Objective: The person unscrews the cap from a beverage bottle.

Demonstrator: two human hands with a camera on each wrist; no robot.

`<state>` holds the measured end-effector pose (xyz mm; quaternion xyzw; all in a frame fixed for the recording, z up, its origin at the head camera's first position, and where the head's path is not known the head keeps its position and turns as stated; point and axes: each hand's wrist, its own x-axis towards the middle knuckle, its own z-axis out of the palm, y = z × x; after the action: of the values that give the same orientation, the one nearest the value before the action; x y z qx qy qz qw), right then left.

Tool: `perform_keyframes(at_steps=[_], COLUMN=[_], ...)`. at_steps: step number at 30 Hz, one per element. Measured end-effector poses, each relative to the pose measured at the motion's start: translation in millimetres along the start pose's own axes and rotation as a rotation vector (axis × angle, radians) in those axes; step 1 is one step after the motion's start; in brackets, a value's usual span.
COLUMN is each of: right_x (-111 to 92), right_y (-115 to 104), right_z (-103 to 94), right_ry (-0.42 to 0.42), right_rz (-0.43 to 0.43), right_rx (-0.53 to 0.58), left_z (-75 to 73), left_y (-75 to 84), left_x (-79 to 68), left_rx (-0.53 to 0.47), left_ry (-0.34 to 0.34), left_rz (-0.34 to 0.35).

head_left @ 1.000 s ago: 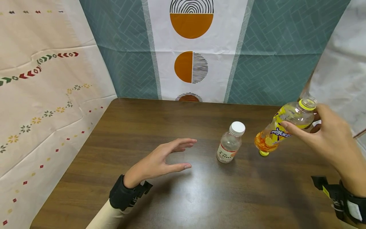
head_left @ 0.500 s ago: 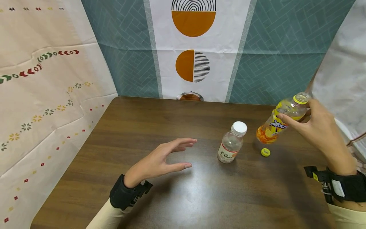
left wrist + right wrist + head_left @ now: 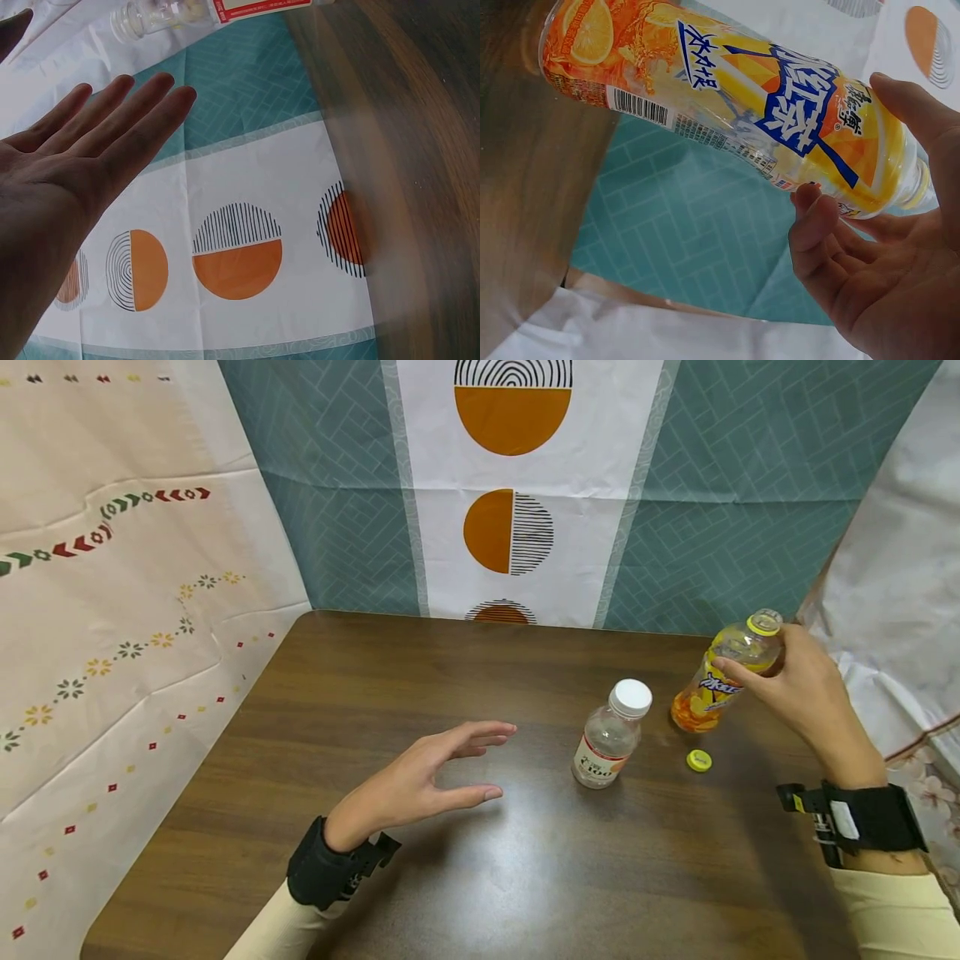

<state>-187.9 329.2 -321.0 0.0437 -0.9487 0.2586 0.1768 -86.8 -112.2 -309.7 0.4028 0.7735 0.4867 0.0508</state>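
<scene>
A plastic bottle with a yellow and orange iced tea label (image 3: 712,689) is at the right of the table, its neck uncapped. My right hand (image 3: 810,697) holds it near the top, thumb on the near side and fingers behind, as the right wrist view of the iced tea bottle (image 3: 735,105) also shows. Just in front of its base lies a yellow cap (image 3: 699,761). Left of these stands a clear bottle with a white cap (image 3: 609,739), untouched. My left hand (image 3: 427,781) hovers over the table's middle, fingers extended and thumb apart, holding nothing.
The brown wooden table (image 3: 360,693) meets a teal and white patterned cloth (image 3: 510,477) at its back edge. A cream embroidered cloth (image 3: 135,610) hangs at the left, and a white cloth (image 3: 892,552) at the right.
My right hand has moved the iced tea bottle left and down, and it now looks more upright, near the table. The yellow cap shows separately on the table. My left hand stays put.
</scene>
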Motion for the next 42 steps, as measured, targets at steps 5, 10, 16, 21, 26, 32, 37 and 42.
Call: perform_keyframes(at_steps=[5, 10, 16, 21, 26, 32, 37, 42], right_x=[3, 6, 9, 9, 9, 12, 14, 11], right_y=[5, 8, 8, 7, 7, 11, 12, 11], right_z=[3.8, 4.3, 5.8, 6.2, 6.3, 7.5, 8.3, 4.5], right_ry=[-0.003, -0.007, -0.031, -0.043, -0.049, -0.060, -0.066, -0.078], right_rz=[-0.009, -0.014, -0.022, -0.016, -0.020, -0.069, -0.122, -0.123], right_rx=[-0.017, -0.011, -0.003, 0.007, 0.011, 0.021, 0.030, 0.039], left_z=[-0.5, -1.2, -1.3, -0.7, -0.5, 0.3, 0.7, 0.1], left_y=[1.5, 3.0, 3.7, 3.7, 3.6, 3.9, 4.0, 6.1], left_x=[0.1, 0.4, 0.5, 0.8, 0.8, 0.1, -0.2, -0.3], left_rx=[0.003, -0.004, -0.007, -0.013, -0.014, 0.001, 0.006, 0.008], left_ry=[-0.005, -0.008, -0.009, -0.012, -0.017, -0.023, -0.025, -0.026], left_rz=[-0.006, -0.007, -0.005, -0.003, -0.010, -0.026, -0.023, -0.022])
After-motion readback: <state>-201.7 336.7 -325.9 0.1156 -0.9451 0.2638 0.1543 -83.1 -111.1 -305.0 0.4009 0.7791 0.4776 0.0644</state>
